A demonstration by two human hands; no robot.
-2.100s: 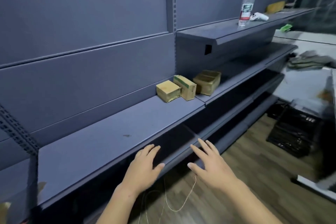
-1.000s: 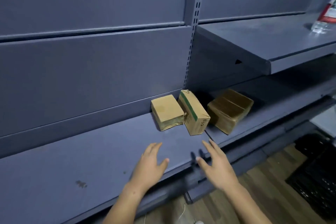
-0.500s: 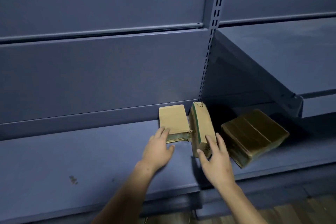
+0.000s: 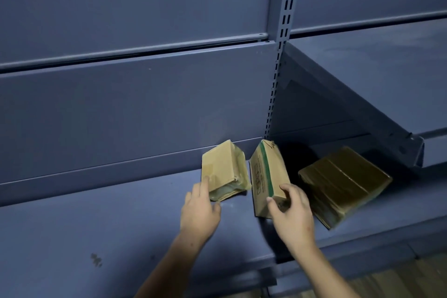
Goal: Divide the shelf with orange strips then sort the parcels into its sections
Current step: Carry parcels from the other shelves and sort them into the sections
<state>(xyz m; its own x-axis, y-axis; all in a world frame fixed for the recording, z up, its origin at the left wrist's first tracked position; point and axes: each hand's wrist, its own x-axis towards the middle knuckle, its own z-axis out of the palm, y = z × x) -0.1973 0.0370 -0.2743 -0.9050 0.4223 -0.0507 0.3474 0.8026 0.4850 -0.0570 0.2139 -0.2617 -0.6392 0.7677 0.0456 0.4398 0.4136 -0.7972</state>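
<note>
Wood-look floor (image 4: 399, 280) below, bottom right.

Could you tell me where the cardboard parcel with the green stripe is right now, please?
In the head view, the green-striped cardboard parcel stands mid-shelf below the slotted upright, between the small tan parcel and the darker taped parcel; the right hand grips it.
</note>
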